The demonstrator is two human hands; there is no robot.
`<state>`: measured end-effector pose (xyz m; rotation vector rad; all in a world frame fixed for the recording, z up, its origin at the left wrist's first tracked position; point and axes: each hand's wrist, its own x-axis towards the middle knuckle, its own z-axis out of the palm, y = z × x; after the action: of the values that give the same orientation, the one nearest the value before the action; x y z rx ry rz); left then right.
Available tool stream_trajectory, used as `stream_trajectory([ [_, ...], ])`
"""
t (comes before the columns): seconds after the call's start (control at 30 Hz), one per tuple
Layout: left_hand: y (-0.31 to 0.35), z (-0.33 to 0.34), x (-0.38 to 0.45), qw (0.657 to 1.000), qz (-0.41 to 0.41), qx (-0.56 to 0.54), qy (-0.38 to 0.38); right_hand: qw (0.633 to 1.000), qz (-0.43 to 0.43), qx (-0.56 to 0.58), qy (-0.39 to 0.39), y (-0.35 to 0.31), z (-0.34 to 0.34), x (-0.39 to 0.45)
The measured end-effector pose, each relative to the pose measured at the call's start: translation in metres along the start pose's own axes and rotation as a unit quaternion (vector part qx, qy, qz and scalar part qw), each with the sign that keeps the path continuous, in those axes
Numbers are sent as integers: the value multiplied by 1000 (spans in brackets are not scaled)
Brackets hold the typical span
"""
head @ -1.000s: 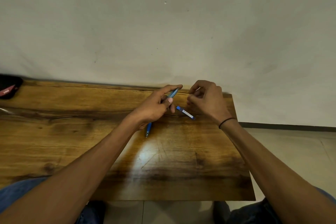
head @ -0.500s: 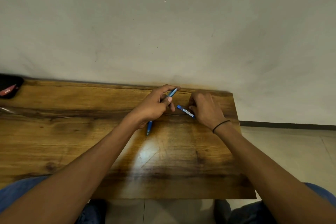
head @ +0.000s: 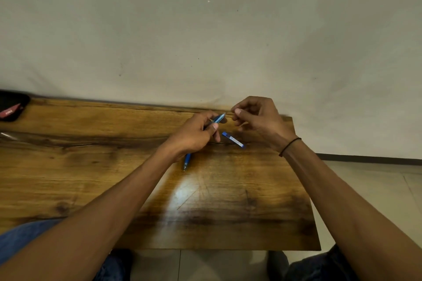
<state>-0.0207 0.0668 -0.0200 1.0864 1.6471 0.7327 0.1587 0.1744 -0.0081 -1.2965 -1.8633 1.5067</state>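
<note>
The wooden table, its plank top dark-grained and glossy near the middle, stood against the wall. A small blue case lay flat on it toward the far right. A black pouch sat at the far-left edge.

Bare tabletop is left open toward the near edge. Between left hand and right hand, room is taken by a blue case. Reach beyond is stopped by the wall; seemingly a pouch lies far left.
</note>
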Motion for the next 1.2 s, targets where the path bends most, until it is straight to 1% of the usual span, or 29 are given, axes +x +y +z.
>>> stream_trajectory([
  [0.1, -2, 1, 0, 1000, 10, -4, 1, 998, 18, 43, -35, 0, 15, -2],
  [0.3, -2, 2, 0, 1000, 24, 4, -2, 985, 47, 163, -32, 0, 19, -5],
  [0.37, -3, 2, 0, 1000, 30, 3, -4, 980, 57, 187, -30, -2, 19, -7],
  [0.57, -7, 4, 2, 998, 59, 16, -1, 975, 68, 208, -23, -4, 22, -9],
  [0.7, -12, 4, 2, 997, 71, 36, -17, 975, 64, 214, -21, -5, 21, -10],
  [0.8, -12, 7, 1, 997, 75, 26, -20, 978, 51, 202, -32, -5, 17, -8],
  [0.87, -11, 8, 2, 997, 72, 12, -11, 985, 41, 163, -25, -4, 17, -8],
  [0.97, -12, 8, 5, 999, 44, -9, 2, 997, 1, 72, 16, -1, 15, -7],
  [1.03, -15, 7, 8, 999, 26, -24, 15, 998, -42, -19, 39, 0, 9, -3],
  [1.07, -16, 7, 10, 999, 20, -32, 21, 991, -72, -98, 48, 1, 5, -1],
  [1.13, -19, 6, 12, 998, 2, -62, 26, 956, -124, -264, 44, 2, 2, 0],
  [1.2, -20, 6, 14, 995, -21, -97, 27, 922, -159, -352, -6, 3, 6, -4],
])
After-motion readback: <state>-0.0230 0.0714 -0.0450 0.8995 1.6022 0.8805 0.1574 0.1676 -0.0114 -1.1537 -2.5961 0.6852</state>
